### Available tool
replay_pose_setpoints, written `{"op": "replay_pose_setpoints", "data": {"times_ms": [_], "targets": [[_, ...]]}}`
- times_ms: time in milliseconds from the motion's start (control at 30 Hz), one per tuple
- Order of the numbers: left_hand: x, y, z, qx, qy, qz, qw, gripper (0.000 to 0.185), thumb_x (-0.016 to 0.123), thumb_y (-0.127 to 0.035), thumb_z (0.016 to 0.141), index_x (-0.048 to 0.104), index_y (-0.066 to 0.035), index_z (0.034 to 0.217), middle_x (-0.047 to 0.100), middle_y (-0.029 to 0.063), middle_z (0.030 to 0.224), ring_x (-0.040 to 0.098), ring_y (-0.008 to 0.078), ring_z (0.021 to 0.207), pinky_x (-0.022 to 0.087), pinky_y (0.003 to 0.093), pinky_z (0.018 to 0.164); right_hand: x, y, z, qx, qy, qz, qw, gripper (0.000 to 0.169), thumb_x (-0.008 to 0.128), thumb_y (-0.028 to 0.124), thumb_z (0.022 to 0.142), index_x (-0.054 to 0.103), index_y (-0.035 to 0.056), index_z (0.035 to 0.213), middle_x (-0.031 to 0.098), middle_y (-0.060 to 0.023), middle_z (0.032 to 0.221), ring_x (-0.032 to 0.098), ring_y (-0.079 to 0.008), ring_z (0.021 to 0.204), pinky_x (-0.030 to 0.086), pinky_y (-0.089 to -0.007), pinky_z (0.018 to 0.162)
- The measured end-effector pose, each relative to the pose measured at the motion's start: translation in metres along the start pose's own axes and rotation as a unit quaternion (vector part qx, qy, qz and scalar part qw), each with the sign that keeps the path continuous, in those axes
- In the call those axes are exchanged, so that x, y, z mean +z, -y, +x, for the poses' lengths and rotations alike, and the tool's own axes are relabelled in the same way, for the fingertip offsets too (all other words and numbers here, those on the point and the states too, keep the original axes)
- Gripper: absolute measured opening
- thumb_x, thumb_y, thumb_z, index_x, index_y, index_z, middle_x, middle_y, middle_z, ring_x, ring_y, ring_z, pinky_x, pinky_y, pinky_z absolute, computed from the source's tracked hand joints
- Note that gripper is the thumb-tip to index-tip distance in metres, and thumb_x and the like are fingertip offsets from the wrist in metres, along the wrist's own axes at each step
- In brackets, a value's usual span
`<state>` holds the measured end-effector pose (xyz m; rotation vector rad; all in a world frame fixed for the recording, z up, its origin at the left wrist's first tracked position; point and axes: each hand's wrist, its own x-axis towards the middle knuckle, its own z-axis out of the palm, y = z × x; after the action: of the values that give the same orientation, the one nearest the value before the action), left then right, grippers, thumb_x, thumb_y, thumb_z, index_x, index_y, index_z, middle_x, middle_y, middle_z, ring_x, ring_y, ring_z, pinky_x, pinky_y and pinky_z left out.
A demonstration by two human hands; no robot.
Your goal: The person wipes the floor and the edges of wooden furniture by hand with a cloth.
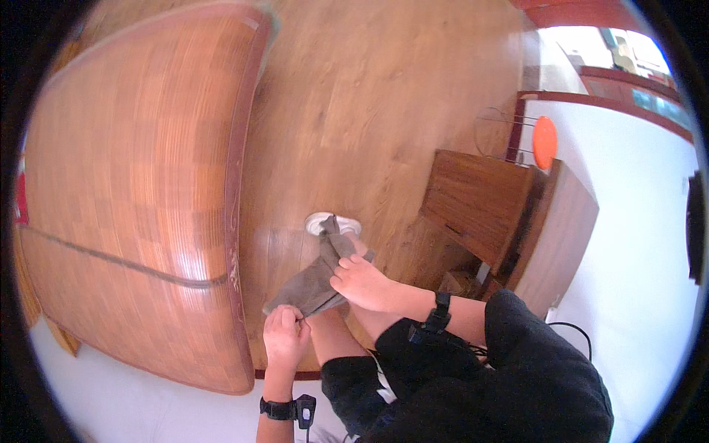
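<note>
A grey-brown cloth hangs bunched and creased between my hands, above the floor and in front of my bare legs. My left hand pinches its lower left corner with curled fingers. Farther along, my right hand grips the upper part of the cloth from the right. Its far end dangles in front of the white shoes on my feet and partly hides them. Each wrist wears a black strap; the left wrist strap carries a small device.
At left stands a bed with a bamboo-style mat and dark red edging. To the right, a brown wooden cabinet stands by the white wall. Beyond it is an orange-topped stool with thin legs. Wood-look flooring runs between.
</note>
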<state>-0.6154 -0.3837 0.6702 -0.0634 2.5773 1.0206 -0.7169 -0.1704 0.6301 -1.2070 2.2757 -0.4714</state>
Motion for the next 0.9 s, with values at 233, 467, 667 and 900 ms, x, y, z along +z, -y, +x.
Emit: {"op": "replay_pose_setpoints", "data": {"times_ms": [233, 467, 667, 900], "targets": [[-0.054, -0.090, 0.058, 0.092, 0.072, 0.058, 0.991, 0.024, 0.068, -0.003, 0.068, 0.052, -0.005, 0.085, 0.053, 0.0133, 0.084, 0.055, 0.0337, 0.084, 0.047, 0.0422, 0.072, -0.098, -0.054, -0.046, 0.008, -0.083, 0.002, 0.997, 0.007, 0.056, 0.015, 0.072, 0.054, 0.0080, 0.073, 0.054, -0.0074, 0.076, 0.055, -0.0264, 0.087, 0.031, -0.0485, 0.110], [-0.117, -0.137, 0.103, 0.211, 0.053, 0.156, 0.964, 0.024, 0.071, -0.009, 0.065, 0.053, -0.007, 0.082, 0.055, 0.0087, 0.081, 0.055, 0.0302, 0.088, 0.041, 0.0457, 0.085, -0.180, -0.050, -0.113, 0.103, -0.219, -0.085, 0.967, 0.011, 0.060, 0.011, 0.067, 0.052, 0.0077, 0.074, 0.053, -0.0094, 0.075, 0.055, -0.0285, 0.086, 0.032, -0.0514, 0.110], [-0.203, -0.170, 0.187, 0.235, 0.079, 0.143, 0.958, 0.023, 0.069, -0.004, 0.066, 0.050, -0.006, 0.079, 0.055, 0.0128, 0.078, 0.057, 0.0349, 0.083, 0.044, 0.0454, 0.075, -0.242, -0.046, -0.112, 0.273, -0.284, -0.111, 0.912, 0.023, 0.071, 0.005, 0.065, 0.051, 0.0076, 0.077, 0.056, -0.0097, 0.080, 0.055, -0.0302, 0.091, 0.033, -0.0485, 0.109], [-0.208, -0.290, 0.305, 0.331, 0.097, 0.133, 0.929, 0.023, 0.068, -0.004, 0.069, 0.047, -0.005, 0.080, 0.054, 0.0139, 0.078, 0.057, 0.0373, 0.080, 0.045, 0.0452, 0.067, -0.295, -0.101, -0.161, 0.391, -0.366, -0.130, 0.834, 0.022, 0.070, 0.003, 0.065, 0.053, 0.0080, 0.078, 0.055, -0.0091, 0.078, 0.055, -0.0289, 0.089, 0.037, -0.0492, 0.104]]}}
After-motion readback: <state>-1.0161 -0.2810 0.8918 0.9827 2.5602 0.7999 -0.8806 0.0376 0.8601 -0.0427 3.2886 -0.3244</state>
